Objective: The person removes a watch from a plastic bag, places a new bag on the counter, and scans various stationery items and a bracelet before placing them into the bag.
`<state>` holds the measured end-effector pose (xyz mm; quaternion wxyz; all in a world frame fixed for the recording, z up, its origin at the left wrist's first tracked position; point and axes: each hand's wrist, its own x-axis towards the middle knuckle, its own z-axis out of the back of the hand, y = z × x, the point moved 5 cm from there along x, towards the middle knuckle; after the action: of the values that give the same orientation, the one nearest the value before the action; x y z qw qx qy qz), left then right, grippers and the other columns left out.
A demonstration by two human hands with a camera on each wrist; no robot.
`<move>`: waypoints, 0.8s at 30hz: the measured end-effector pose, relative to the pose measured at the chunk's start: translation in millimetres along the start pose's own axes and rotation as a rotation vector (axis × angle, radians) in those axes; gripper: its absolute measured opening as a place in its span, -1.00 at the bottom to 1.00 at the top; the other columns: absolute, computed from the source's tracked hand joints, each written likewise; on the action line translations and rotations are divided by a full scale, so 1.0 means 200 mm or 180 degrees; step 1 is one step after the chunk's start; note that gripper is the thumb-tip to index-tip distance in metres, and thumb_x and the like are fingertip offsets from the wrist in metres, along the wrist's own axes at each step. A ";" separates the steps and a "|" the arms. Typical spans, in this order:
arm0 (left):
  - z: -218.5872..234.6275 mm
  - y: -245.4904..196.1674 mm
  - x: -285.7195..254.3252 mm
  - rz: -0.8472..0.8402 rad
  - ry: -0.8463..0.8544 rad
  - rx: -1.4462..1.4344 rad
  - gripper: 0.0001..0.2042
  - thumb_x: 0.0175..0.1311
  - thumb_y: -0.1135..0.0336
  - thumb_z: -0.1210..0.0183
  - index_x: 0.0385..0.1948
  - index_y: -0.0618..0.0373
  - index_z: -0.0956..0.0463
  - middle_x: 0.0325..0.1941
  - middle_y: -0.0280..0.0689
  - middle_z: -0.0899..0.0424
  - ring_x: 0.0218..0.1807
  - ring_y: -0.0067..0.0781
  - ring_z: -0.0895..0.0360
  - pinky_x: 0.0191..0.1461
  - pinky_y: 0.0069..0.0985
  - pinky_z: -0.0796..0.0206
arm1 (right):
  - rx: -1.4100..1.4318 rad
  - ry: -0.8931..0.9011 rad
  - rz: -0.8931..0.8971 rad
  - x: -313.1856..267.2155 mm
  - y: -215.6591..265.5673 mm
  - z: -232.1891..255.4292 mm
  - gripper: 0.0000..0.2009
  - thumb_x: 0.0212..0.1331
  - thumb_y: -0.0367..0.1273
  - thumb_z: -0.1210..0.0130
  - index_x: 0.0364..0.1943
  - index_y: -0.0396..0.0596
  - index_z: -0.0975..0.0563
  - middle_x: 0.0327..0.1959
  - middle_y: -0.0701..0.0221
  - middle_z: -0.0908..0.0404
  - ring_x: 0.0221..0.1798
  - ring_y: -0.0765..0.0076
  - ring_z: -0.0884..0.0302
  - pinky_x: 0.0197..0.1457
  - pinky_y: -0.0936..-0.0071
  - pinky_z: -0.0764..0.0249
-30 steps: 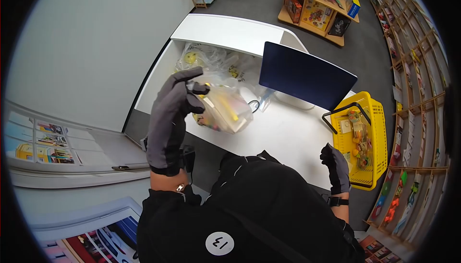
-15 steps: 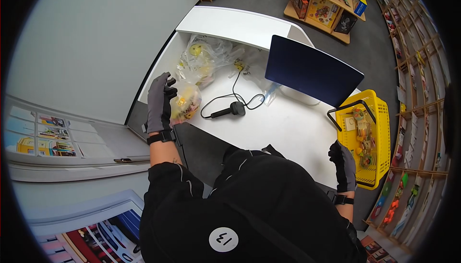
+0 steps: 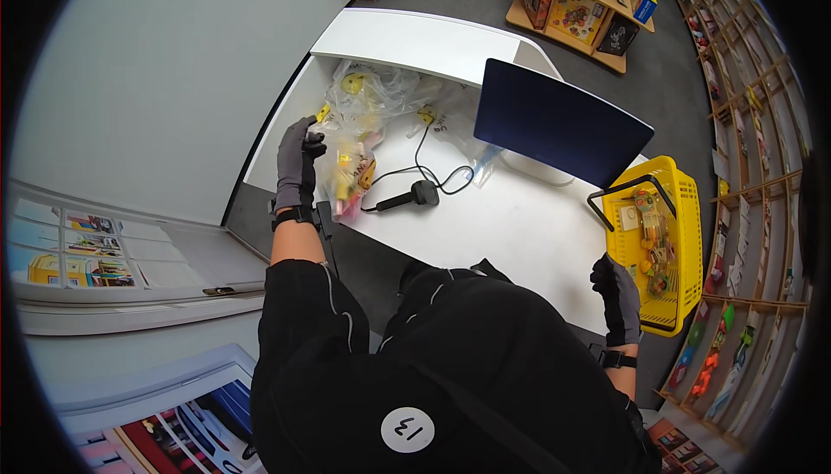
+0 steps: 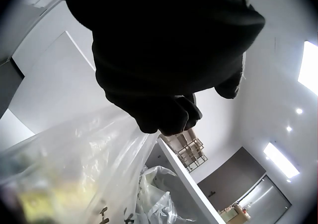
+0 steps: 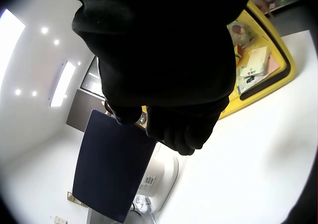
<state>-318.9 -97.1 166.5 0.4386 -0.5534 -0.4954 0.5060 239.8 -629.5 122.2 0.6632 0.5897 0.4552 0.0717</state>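
My left hand [image 3: 299, 162], in a grey and black glove, grips the top of a clear plastic bag [image 3: 348, 181] with colourful packages inside at the counter's left end. In the left wrist view, the bag's film [image 4: 112, 157] stretches up to the curled fingertips; its yellow contents are blurred. Beside the bag on the white counter [image 3: 511, 240] lies a black handheld scanner [image 3: 411, 196] with its looped cable. My right hand [image 3: 616, 301], gloved too, holds nothing, its fingers loosely curled near the yellow shopping basket [image 3: 686, 249].
More clear bags [image 3: 372, 93] with smiley prints lie against the counter's raised back ledge [image 3: 415, 37]. A dark monitor [image 3: 563, 123] stands between them and the basket, which holds several packaged items [image 3: 653, 232]. Wooden shelving [image 3: 753, 171] lines the right side.
My left hand has carried the filled bag leftward from above the counter's middle, uncovering the scanner, then shifted it slightly back to the right. The right hand has stayed beside the basket.
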 end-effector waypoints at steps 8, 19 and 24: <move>0.21 -0.18 0.01 -0.0396 -0.0789 0.0215 -0.59 0.58 0.00 -0.29 0.18 0.14 -0.76 -0.16 -0.26 -0.70 -0.18 -0.37 -0.73 -0.09 -0.41 -0.59 | -0.0003 -0.0188 -0.0072 0.00 -0.04 0.10 -0.67 0.61 -0.08 -0.32 0.06 -0.06 -0.72 -0.13 0.45 -0.80 -0.13 0.43 -0.76 -0.04 0.45 -0.61; 0.27 -0.20 0.11 -0.0784 -0.0993 -0.0357 -0.61 0.54 0.02 -0.37 0.13 0.15 -0.74 0.00 -0.18 -0.80 -0.14 -0.37 -0.74 0.00 -0.34 -0.61 | -0.0059 -0.0282 -0.0131 0.01 -0.02 0.09 -0.67 0.59 -0.07 -0.34 0.07 -0.04 -0.72 -0.15 0.47 -0.79 -0.14 0.43 -0.77 -0.06 0.45 -0.61; 0.31 -0.07 0.18 -0.0661 -0.0912 -0.0572 -0.60 0.53 0.05 -0.39 0.14 0.19 -0.72 -0.01 -0.18 -0.80 -0.10 -0.34 -0.74 0.02 -0.31 -0.62 | 0.0028 -0.0178 -0.0081 -0.01 -0.02 0.04 -0.67 0.59 -0.08 -0.34 0.06 -0.06 -0.73 -0.14 0.45 -0.80 -0.14 0.43 -0.77 -0.05 0.44 -0.61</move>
<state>-382.1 -60.6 169.3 0.3623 -0.4586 -0.6503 0.4854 242.5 -638.2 118.5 0.6740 0.5886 0.4443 0.0448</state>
